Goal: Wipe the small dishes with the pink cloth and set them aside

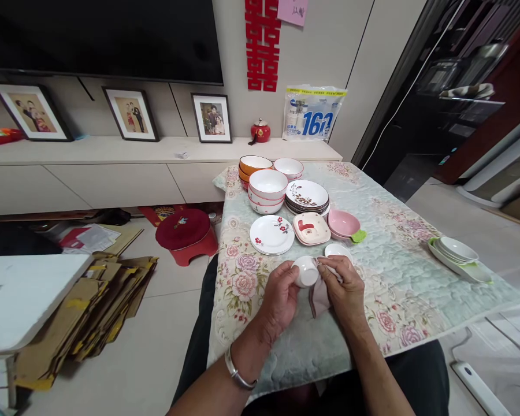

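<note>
Near the table's front edge, my left hand point(281, 294) pinches the left side of a small white bowl point(305, 271). Its fingers are closed on the rim. My right hand point(343, 286) grips a greyish-pink cloth point(319, 297) at the bowl's right rim, and the cloth hangs down between my hands. Just behind my right hand lies a small white dish point(338, 251), partly covered by the fingers. Beyond the hands sit white plates with red flowers point(271, 234), square cream dishes point(311, 227) and pink bowls point(343, 223) with a green handle.
Stacked white bowls point(267, 185), orange bowls point(255, 164) and brown-patterned plates point(307, 194) stand at the back of the cloth-covered table point(398, 254). Oval dishes with bowls point(458, 250) lie at the right. A red stool point(186, 237) and flattened cardboard point(86, 306) are on the left floor.
</note>
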`<state>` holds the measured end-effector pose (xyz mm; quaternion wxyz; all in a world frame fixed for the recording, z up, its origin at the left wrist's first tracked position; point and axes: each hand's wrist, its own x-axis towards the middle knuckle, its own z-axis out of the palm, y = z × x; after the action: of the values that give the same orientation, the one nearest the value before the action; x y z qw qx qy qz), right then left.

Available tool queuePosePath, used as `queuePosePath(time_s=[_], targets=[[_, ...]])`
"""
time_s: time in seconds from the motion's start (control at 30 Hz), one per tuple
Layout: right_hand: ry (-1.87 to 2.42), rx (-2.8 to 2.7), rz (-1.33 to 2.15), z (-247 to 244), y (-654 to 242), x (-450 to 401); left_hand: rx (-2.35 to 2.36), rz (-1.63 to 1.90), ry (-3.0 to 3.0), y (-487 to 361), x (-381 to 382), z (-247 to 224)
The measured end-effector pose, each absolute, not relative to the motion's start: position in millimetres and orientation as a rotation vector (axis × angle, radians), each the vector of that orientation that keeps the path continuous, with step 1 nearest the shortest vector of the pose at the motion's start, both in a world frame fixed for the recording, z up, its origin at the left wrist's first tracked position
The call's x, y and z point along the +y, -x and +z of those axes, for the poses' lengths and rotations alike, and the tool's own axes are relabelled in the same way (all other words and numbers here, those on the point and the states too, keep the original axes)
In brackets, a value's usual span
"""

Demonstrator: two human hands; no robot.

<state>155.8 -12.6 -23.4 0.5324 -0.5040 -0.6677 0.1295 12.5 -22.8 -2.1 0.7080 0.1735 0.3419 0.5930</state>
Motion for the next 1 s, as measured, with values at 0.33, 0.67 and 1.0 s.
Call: queuePosePath(time_s=[0.33,0.67,1.0], targets=[[1.125,-1.601,0.436,-15.3,-152.1,-15.5,0.75,1.291,-0.547,-16.4,-26.9,-5.6],[1.371,-1.308,0.726,-17.0,-158.6,-15.6,0.613,1.338,-0.18,-10.4,-20.1,0.9],[1.127,-1.06,1.322,-15.1,-159.9,-21.5,0.552,1.322,-0.217,-13.7,-20.2,-7.1]])
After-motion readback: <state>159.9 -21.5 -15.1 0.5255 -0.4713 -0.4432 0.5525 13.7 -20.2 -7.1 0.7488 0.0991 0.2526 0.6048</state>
